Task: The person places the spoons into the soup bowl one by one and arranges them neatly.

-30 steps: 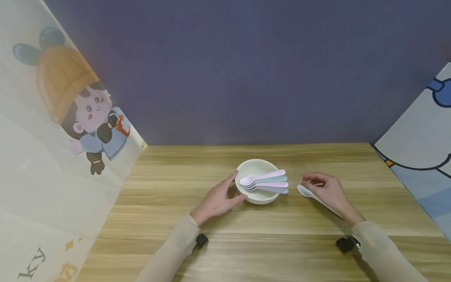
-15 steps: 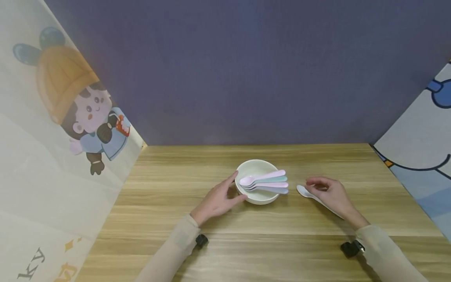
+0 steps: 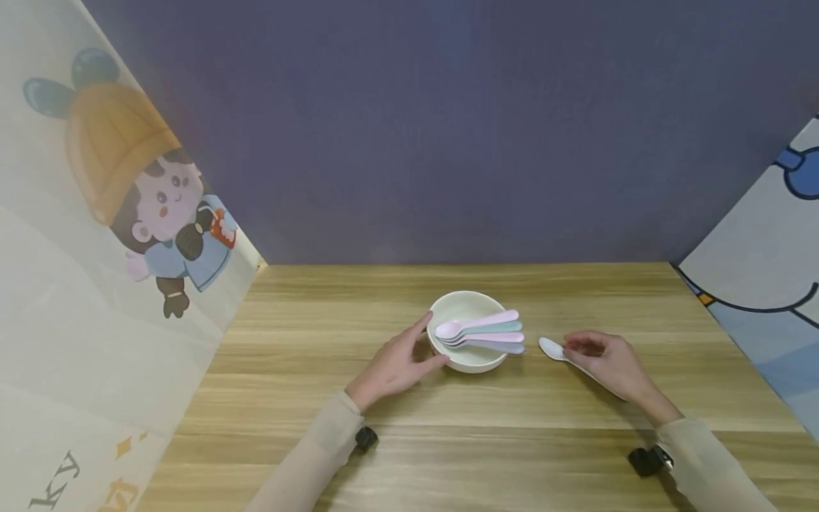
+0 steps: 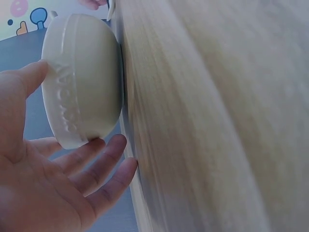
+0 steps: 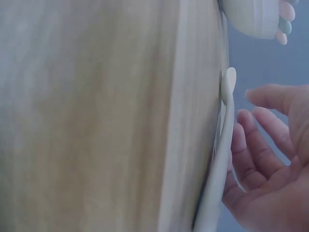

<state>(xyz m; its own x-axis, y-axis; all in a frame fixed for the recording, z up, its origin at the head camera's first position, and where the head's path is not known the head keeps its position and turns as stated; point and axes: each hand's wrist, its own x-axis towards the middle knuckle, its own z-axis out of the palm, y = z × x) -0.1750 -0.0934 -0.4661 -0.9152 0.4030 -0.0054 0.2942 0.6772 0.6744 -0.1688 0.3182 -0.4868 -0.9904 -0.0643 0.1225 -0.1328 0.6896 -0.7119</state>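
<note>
The round cream-white plastic bowl [image 3: 466, 331] stands on the pale wood-grain bench [image 3: 448, 441] and serves as the landmark. Across its right rim lie four pastel plastic spoons [image 3: 481, 332], pink, green, pink and lilac, heads inside the bowl and handles jutting out to the right. The left hand [image 3: 393, 364] has not shifted over the last second: it rests against the bowl's left wall, thumb up at the rim, relaxed fingers [image 4: 104, 153] spread beneath the side, steadying rather than gripping.

The change is all on the right of the bowl. The right hand [image 3: 608, 361] has slid a little toward the person and lowered onto the handle of the long white plastic spoon [image 3: 552, 348], which lies flat on the bench just right of the bowl, head pointing at it. The right wrist view shows the fingers [image 5: 263, 140] loosely curved beside the handle, not yet closed round it; the spoon itself has not moved. I judge this the start of a pickup, with the white spoon the last one outside the bowl
</note>
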